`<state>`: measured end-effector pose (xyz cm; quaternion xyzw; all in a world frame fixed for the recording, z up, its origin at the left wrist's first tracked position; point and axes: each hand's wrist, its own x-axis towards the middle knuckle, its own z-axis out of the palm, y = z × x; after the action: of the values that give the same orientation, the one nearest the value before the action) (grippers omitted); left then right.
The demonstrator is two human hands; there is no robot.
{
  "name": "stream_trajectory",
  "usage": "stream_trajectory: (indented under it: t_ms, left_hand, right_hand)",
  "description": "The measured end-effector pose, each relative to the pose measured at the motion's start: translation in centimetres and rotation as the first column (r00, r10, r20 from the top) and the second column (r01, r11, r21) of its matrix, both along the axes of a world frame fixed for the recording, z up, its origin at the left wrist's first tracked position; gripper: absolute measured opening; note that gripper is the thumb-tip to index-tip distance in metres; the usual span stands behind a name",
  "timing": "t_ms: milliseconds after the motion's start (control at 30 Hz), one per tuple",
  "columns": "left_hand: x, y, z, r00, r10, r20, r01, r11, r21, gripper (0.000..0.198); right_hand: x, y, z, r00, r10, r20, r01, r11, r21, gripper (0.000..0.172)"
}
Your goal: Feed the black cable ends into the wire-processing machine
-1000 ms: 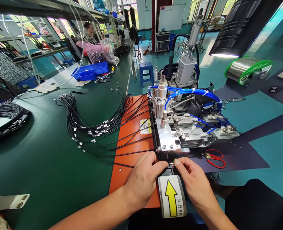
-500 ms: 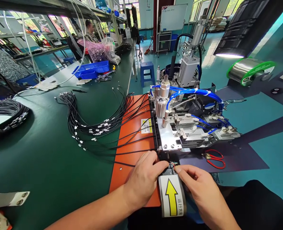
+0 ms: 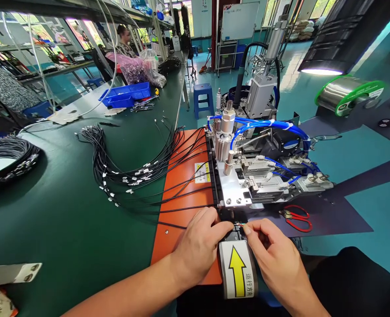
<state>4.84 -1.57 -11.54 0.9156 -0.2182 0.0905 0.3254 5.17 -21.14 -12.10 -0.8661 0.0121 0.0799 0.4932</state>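
Note:
My left hand (image 3: 199, 244) lies over the orange plate (image 3: 170, 255), its thumb and fingers closed on the end of a black cable (image 3: 173, 226) at the machine's front slot. Just across from it, my right hand (image 3: 274, 257) pinches the thin coloured wires (image 3: 240, 225) at that cable's tip. Both sets of fingertips are close together above a small dark fixture (image 3: 233, 234). Below them is a curved guide with a yellow arrow label (image 3: 237, 273). The metal machine (image 3: 234, 185) with blue air tubes stands right beyond my hands. Fingers partly hide the cable end.
More black cables (image 3: 142, 174) with white tags run across the green table (image 3: 65, 229) into the machine. Red-handled cutters (image 3: 297, 218) lie on the right. A solder spool (image 3: 348, 94) and a lamp (image 3: 335, 39) are at upper right. A person (image 3: 125, 42) sits far back.
My right hand has shifted slightly up and right, its fingertips still at the coloured wires. My left hand stays in place on the cable.

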Motion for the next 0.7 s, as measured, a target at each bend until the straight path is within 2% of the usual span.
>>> stream_trajectory:
  t_ms: [167, 367, 567, 700]
  left_hand:
    - [0.0, 0.0, -0.1, 0.999, 0.01, -0.034, -0.01, 1.0, -0.024, 0.022]
    - [0.1, 0.0, -0.1, 0.999, -0.018, -0.032, 0.016, 0.998, -0.067, 0.024]
    - [0.2, -0.1, -0.2, 0.999, -0.037, 0.03, 0.04, 0.995, -0.095, 0.024]
    - [0.2, -0.1, -0.4, 0.998, -0.05, 0.048, 0.055, 0.992, -0.112, 0.024]
  right_hand:
    - [0.5, -0.3, -0.6, 0.998, 0.051, 0.046, -0.05, 0.998, -0.034, 0.028]
    - [0.7, -1.0, -0.5, 0.996, 0.077, 0.037, -0.076, 0.996, -0.039, 0.029]
    - [1.3, -1.2, 0.0, 0.959, 0.237, 0.153, -0.245, 0.969, 0.038, 0.03]
    - [1.6, -1.1, 0.3, 0.932, 0.284, 0.224, -0.298, 0.954, 0.032, 0.026]
